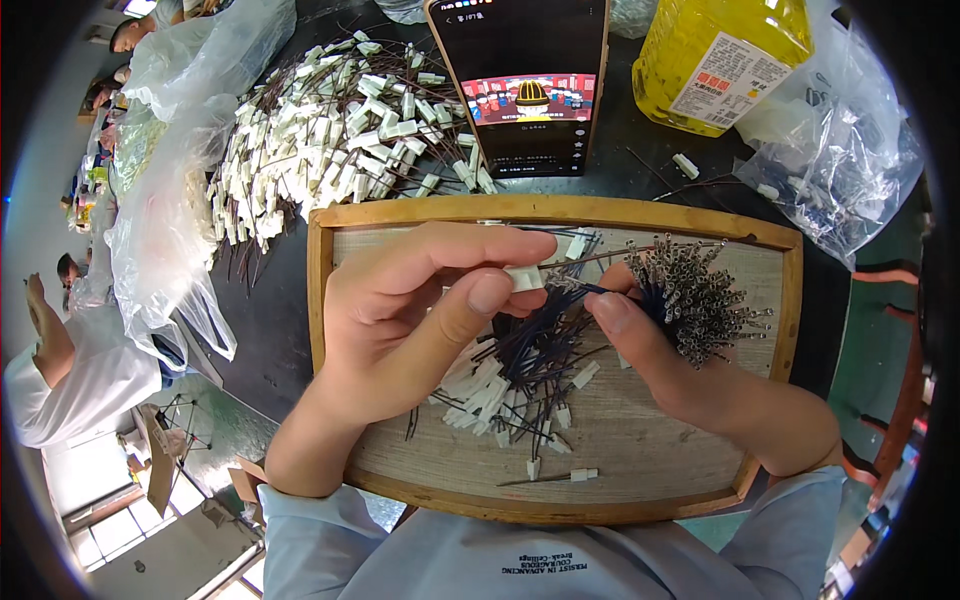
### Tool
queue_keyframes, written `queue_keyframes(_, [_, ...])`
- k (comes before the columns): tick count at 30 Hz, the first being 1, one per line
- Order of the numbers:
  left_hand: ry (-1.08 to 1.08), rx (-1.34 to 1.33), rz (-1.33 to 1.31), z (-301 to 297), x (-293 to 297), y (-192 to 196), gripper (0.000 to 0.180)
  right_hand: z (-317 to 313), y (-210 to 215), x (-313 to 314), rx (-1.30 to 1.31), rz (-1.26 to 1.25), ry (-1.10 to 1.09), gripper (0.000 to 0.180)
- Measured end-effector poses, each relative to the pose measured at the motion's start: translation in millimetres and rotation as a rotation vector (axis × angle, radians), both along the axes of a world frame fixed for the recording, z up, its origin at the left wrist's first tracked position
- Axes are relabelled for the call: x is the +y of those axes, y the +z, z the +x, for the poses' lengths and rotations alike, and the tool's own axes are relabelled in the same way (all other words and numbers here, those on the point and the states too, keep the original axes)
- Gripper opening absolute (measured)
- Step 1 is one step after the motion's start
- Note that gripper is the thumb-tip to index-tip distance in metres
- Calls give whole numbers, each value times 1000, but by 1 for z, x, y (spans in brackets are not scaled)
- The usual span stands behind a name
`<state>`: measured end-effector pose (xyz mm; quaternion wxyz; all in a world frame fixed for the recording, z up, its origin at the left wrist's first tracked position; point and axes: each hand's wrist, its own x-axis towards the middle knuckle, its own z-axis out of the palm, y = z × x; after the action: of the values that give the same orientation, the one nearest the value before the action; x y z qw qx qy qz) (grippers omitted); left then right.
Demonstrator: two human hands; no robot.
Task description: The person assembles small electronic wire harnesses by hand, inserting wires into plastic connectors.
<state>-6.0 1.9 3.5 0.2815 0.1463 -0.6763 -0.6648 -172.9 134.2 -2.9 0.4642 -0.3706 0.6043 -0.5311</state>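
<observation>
Over a shallow wooden tray (pixel 330 300) on a dark worktable (pixel 270 320), the left hand (pixel 420 320) pinches a small white connector (pixel 523 278) between thumb and forefinger. The right hand (pixel 640 330) grips a bundle of dark wires (pixel 690 295) with metal tips. More connectors lie heaped beyond the tray — beside a propped phone (pixel 525 85), a yellow oil bottle (pixel 715 55) and clear plastic bags (pixel 160 220).

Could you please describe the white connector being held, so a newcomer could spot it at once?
Start at the wooden tray on the dark table. Above its middle, the left hand pinches a small white connector between thumb and forefinger. Unlike the connectors heaped below, it alone is raised and gripped.
</observation>
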Motion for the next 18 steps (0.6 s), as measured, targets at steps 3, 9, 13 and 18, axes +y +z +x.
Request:
queue_keyframes(3, [-14,-12,-26,0,-1,0,24,1,-6,0,77,-48,-1,6])
queue_keyframes(9, [-51,-52,-171,1,-6,2,22,4,-16,-2,183,-192,-46,7])
queue_keyframes(13, [-54,-64,-276,3,-8,-1,16,7,4,-4,-107,120,-140,13])
queue_keyframes(18, [-51,-68,-267,7,-6,-1,12,1,0,-4,-242,62,-60,18])
